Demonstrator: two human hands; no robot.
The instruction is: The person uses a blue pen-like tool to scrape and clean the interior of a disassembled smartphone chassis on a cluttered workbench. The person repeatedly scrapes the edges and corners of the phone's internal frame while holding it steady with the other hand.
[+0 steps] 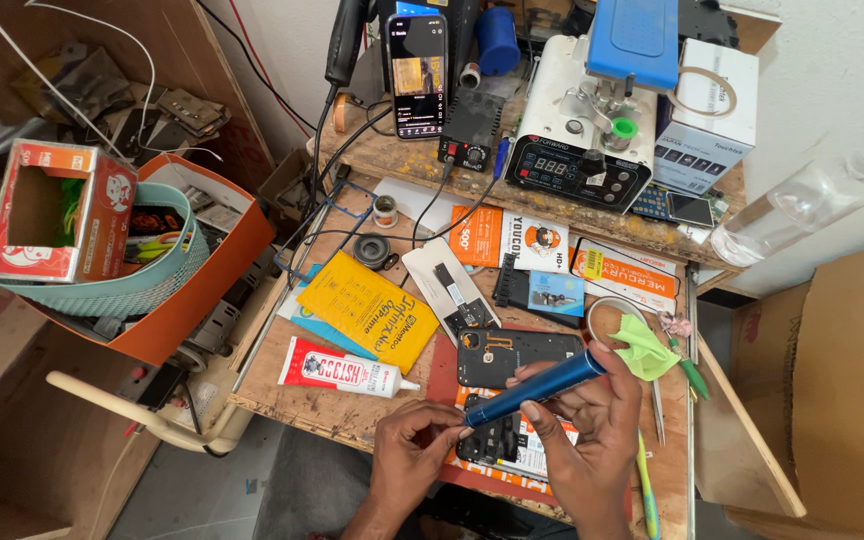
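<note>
My right hand [592, 430] grips a blue cylindrical pen-shaped tool [537, 388], held slanted with its tip pointing down-left. My left hand [414, 450] pinches that tip end with thumb and fingers. Under both hands, on a red mat [442, 375], lies an opened black phone body [512, 355], and a second black phone part [487, 440] rests on an orange packet, partly hidden by my fingers. A white and red glue tube [337, 368] lies left of the hands on the wooden bench [352, 415].
A yellow packet [367, 310], orange and white packets [522, 240], a green cloth [647, 350], tweezers and a green tool [647, 490] lie around. A lit phone [417, 75], a white machine with a blue top [592, 120], a clear bottle [802, 205] and an orange bin [192, 300] surround the bench.
</note>
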